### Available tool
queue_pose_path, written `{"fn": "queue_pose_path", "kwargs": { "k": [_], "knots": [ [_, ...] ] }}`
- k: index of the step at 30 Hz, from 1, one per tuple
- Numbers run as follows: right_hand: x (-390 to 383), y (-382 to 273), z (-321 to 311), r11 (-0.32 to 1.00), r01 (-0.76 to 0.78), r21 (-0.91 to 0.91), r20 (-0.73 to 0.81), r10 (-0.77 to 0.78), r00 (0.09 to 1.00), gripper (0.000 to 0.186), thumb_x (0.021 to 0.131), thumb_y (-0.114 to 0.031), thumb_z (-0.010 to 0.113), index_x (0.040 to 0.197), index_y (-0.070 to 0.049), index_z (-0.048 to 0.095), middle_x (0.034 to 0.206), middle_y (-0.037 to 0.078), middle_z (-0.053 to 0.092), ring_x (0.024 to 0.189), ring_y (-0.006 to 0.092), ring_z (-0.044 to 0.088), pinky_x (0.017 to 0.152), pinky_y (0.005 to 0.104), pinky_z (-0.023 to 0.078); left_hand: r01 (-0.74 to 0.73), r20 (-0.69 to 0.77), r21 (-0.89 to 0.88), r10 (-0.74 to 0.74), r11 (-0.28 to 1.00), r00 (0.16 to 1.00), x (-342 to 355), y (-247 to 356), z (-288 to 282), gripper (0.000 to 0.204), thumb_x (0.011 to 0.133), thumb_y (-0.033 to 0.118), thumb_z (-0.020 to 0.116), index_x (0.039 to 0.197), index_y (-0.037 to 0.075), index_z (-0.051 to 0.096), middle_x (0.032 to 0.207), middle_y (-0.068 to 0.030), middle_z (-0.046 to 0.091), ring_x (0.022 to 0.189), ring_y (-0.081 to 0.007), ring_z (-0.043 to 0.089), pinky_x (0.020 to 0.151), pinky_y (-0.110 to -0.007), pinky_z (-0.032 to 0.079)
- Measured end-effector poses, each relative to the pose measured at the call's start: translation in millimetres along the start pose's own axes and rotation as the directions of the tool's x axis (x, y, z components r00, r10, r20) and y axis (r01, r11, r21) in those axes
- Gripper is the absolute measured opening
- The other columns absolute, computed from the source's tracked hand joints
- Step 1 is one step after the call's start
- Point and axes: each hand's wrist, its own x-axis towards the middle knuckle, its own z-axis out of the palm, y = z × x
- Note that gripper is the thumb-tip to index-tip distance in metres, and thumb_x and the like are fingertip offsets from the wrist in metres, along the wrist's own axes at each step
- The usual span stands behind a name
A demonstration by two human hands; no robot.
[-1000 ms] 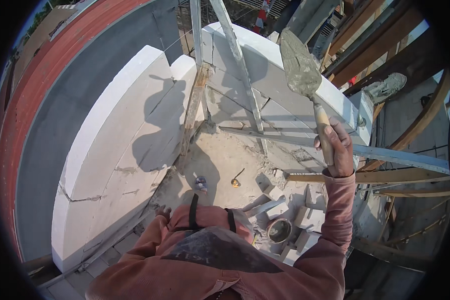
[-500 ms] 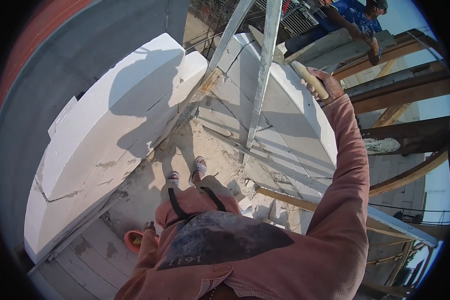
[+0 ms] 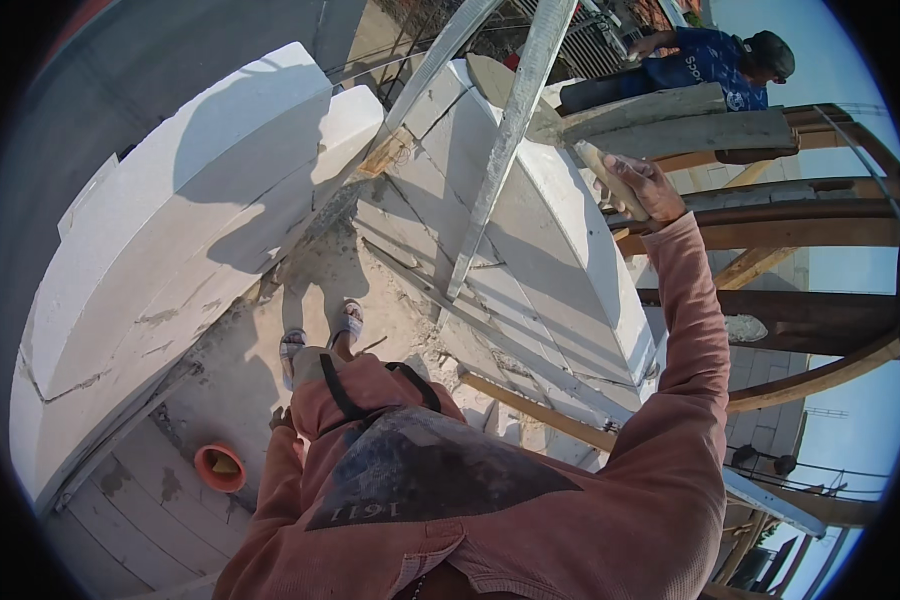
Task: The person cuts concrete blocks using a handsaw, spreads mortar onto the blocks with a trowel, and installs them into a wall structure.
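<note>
My right hand (image 3: 652, 190) is closed around the pale, mortar-smeared handle (image 3: 612, 180) of a trowel. Its grey blade (image 3: 490, 80) points up and left over the top of the right-hand white block wall (image 3: 560, 200), partly hidden behind a slanting metal bar (image 3: 510, 140). Low beside my thigh hangs my left hand (image 3: 282, 418), small and dark, its fingers too unclear to read. An orange-red bucket (image 3: 220, 468) with something yellowish inside stands on the floor, a little apart from that hand.
A curved white block wall (image 3: 140, 240) rises on the left. Another person (image 3: 710, 65) in a blue shirt works beyond the right wall. Curved brown beams (image 3: 770, 235) fill the right side. A timber piece (image 3: 540, 410) and rubble lie near my feet.
My view has shifted, so walls and bucket appear further left. My left hand is now apart from the bucket. The trowel stays in my right hand. The other person has straightened and turned.
</note>
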Motion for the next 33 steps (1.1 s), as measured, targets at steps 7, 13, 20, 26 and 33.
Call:
{"fn": "queue_pose_path", "kwargs": {
  "k": [7, 13, 20, 26, 33],
  "knots": [
    [-36, 11, -19, 0.983, 0.061, -0.173, -0.108, -0.081, 0.991, 0.057, 0.093, -0.05, 0.067, 0.121, 0.0, 0.068, 0.081, 0.001, 0.065, 0.056, 0.007, 0.054, 0.048, 0.0215, 0.041, 0.226, 0.057, -0.403, -0.222, 0.887, 0.973, -9, -25, 17, 0.047, 0.092, 0.036, 0.071, 0.134, 0.019, 0.06, 0.141, -0.0161, 0.056, 0.119, -0.0305, 0.058, 0.102, -0.043, 0.046],
    [-14, 0, -15, 0.983, 0.166, -0.074, -0.02, -0.168, 0.986, 0.054, 0.092, -0.043, 0.071, 0.124, 0.0, 0.067, 0.077, 0.002, 0.063, 0.057, 0.0064, 0.053, 0.05, 0.0218, 0.041, 0.316, 0.184, -0.284, -0.272, 0.905, 0.945, -45, 12, -16, 0.053, 0.091, 0.038, 0.071, 0.139, 0.025, 0.056, 0.148, -0.0158, 0.048, 0.129, -0.0344, 0.05, 0.103, -0.051, 0.044],
    [9, -19, -14, 0.927, 0.139, -0.348, -0.021, -0.156, 0.988, 0.05, 0.093, -0.045, 0.069, 0.117, 0.0, 0.071, 0.069, -0.001, 0.06, 0.053, 0.0054, 0.05, 0.047, 0.0215, 0.038, 0.233, 0.107, -0.278, -0.211, 0.932, 0.972, -74, 36, -33, 0.055, 0.091, 0.037, 0.072, 0.141, 0.024, 0.055, 0.152, -0.0163, 0.04, 0.131, -0.0397, 0.049, 0.099, -0.055, 0.048],
    [0, -7, -24, 0.955, 0.132, -0.266, -0.047, -0.15, 0.988, 0.053, 0.092, -0.05, 0.069, 0.107, 0.0, 0.073, 0.064, 0.0, 0.06, 0.049, 0.0057, 0.05, 0.044, 0.022, 0.037, 0.077, 0.155, -0.094, -0.061, 0.993, 0.986, -27, -18, 9, 0.049, 0.09, 0.034, 0.073, 0.134, 0.018, 0.059, 0.146, -0.0183, 0.048, 0.125, -0.036, 0.053, 0.1, -0.05, 0.046],
    [-13, -21, -35, 0.996, -0.047, -0.072, -0.013, 0.046, 0.999, 0.039, 0.099, -0.039, 0.06, 0.103, -0.001, 0.068, 0.075, 0.006, 0.066, 0.045, 0.0083, 0.049, 0.036, 0.0211, 0.035, 0.348, 0.125, -0.725, -0.384, 0.595, 0.915, -23, -34, 50, 0.042, 0.089, 0.032, 0.073, 0.125, 0.013, 0.063, 0.138, -0.0197, 0.058, 0.117, -0.0294, 0.057, 0.102, -0.041, 0.044]
  ]
}}
